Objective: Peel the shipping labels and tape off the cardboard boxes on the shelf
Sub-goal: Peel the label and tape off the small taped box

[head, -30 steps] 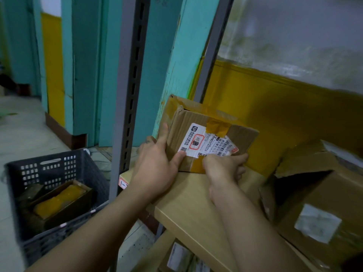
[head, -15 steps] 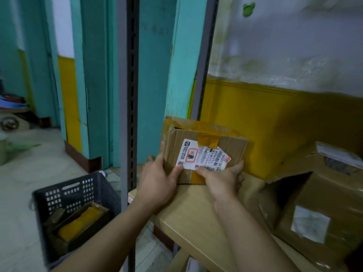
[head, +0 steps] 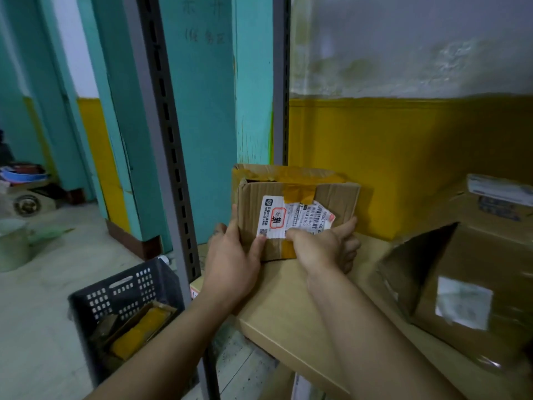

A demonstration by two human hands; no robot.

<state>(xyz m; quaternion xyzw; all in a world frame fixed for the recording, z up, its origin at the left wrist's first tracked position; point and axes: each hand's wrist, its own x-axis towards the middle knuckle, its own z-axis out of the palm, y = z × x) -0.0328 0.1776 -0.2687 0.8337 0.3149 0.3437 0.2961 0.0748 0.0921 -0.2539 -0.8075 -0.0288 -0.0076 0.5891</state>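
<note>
The small cardboard box (head: pixel 337 197) is standing on the wooden shelf (head: pixel 288 301), close against the yellow wall. The left hand (head: pixel 230 264) is gripping its left edge, fingers wrapped round the side and thumb pressing the front. The right hand (head: pixel 323 249) is curling its fingers at the lower edge of the shipping label (head: pixel 274 217), apparently pinching it. The label's right end is looking wrinkled and torn.
</note>
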